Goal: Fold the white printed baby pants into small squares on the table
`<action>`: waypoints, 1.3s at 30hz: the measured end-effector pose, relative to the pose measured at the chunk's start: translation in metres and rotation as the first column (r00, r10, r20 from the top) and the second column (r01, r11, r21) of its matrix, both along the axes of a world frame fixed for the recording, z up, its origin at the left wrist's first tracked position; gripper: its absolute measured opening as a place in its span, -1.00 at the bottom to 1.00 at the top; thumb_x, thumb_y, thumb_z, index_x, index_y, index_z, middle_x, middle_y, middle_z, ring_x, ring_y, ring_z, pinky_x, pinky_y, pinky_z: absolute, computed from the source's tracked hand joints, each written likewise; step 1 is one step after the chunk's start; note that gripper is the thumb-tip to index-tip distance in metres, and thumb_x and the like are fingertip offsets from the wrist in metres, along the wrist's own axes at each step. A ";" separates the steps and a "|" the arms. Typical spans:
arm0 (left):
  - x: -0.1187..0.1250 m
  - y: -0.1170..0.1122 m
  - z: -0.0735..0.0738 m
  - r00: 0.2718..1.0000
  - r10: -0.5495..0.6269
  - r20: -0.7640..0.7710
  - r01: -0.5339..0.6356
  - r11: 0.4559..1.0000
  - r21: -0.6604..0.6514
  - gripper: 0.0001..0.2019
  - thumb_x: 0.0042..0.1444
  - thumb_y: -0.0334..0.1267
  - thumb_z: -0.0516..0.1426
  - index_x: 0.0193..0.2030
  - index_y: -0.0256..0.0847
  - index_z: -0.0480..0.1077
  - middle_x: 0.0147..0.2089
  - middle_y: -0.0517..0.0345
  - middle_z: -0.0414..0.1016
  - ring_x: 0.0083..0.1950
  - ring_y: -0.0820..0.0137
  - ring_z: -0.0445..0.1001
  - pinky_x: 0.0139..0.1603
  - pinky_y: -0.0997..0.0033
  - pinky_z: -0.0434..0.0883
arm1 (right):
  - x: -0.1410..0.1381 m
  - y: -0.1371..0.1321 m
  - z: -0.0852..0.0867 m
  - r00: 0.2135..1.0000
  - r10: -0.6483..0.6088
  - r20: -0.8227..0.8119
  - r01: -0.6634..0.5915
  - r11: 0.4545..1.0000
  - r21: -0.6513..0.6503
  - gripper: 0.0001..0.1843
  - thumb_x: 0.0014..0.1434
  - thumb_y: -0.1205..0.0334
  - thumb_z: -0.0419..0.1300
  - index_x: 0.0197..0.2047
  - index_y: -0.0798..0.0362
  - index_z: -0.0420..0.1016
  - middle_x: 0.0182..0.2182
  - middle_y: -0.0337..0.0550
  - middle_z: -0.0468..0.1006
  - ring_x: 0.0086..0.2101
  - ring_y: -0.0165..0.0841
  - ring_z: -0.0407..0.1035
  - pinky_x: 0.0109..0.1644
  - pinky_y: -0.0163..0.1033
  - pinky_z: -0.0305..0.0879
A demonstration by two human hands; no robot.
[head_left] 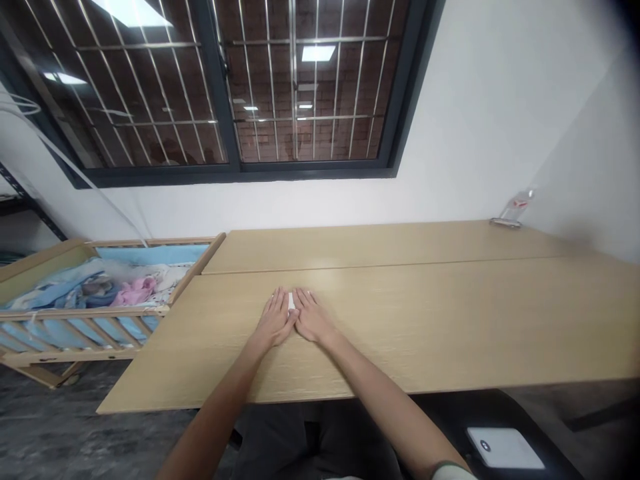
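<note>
My left hand [275, 319] and my right hand [311, 316] lie flat, palms down, side by side on the light wooden table [450, 320], thumbs touching. Both have their fingers stretched out and rest on a small white thing [291, 301], of which only a sliver shows between the index fingers. I cannot make out what it is. Neither hand grips anything.
A wooden crib [100, 313] with blue lining and pink and white cloths stands at the table's left end. A plastic bottle [517, 203] stands at the far right by the wall. A white device [504, 448] lies low on the right. A barred window is ahead.
</note>
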State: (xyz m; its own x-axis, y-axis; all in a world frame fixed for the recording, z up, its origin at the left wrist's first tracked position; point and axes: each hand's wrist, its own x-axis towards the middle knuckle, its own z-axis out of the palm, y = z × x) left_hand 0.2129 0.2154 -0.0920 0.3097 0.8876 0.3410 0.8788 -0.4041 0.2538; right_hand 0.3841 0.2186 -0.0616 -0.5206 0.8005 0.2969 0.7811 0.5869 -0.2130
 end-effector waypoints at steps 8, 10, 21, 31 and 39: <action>-0.012 0.002 -0.009 0.991 0.124 0.044 -0.124 0.992 -0.003 -0.23 0.40 0.15 -0.22 0.52 -0.43 -0.15 0.55 -0.41 -0.05 0.59 -0.02 -0.14 0.50 -0.11 0.02 | 0.019 0.001 -0.003 0.993 -0.069 -0.099 0.056 0.991 -0.125 -0.19 0.47 -0.11 -0.29 0.52 0.34 -0.07 0.48 0.25 -0.03 0.48 -0.07 -0.20 0.50 0.08 -0.14; -0.017 0.001 -0.005 0.987 0.153 0.055 -0.154 0.988 0.011 -0.22 0.39 0.14 -0.20 0.52 -0.46 -0.17 0.55 -0.45 -0.08 0.59 -0.05 -0.17 0.50 -0.15 0.01 | 0.023 0.001 0.000 0.991 -0.064 -0.119 0.043 0.985 -0.170 -0.15 0.46 -0.16 -0.30 0.52 0.38 -0.12 0.48 0.30 -0.08 0.48 -0.06 -0.24 0.50 0.08 -0.14; -0.024 -0.011 0.025 0.993 -0.086 0.080 0.083 0.996 0.044 -0.41 0.24 0.14 0.13 0.30 -0.14 0.29 0.34 -0.09 0.40 0.37 0.12 0.32 0.39 0.03 0.16 | 0.043 -0.002 0.017 0.962 0.144 -0.234 -0.166 0.983 -0.078 -0.24 0.32 -0.17 0.16 0.40 0.12 0.24 0.37 0.22 0.26 0.38 -0.03 0.09 0.44 0.14 0.00; -0.019 -0.005 0.023 0.982 -0.052 0.180 0.053 0.999 -0.003 -0.48 0.12 -0.32 0.15 0.26 -0.17 0.33 0.30 -0.08 0.45 0.35 0.11 0.35 0.41 0.02 0.13 | 0.044 0.021 -0.006 0.907 0.164 -0.387 -0.189 0.982 -0.027 -0.30 0.04 0.46 0.14 0.29 0.09 0.36 0.27 0.14 0.43 0.27 -0.07 0.28 0.39 0.11 0.13; -0.018 -0.007 0.049 0.918 0.029 0.394 -0.023 1.000 -0.022 -0.73 0.24 -0.25 0.08 0.06 -0.12 0.43 0.12 -0.03 0.54 0.20 0.16 0.47 0.27 0.06 0.33 | 0.046 0.032 0.021 0.733 0.048 -0.679 -0.193 0.971 -0.140 -0.65 0.26 0.19 0.17 0.10 0.01 0.36 -0.10 -0.08 0.58 -0.12 -0.23 0.48 0.01 -0.11 0.41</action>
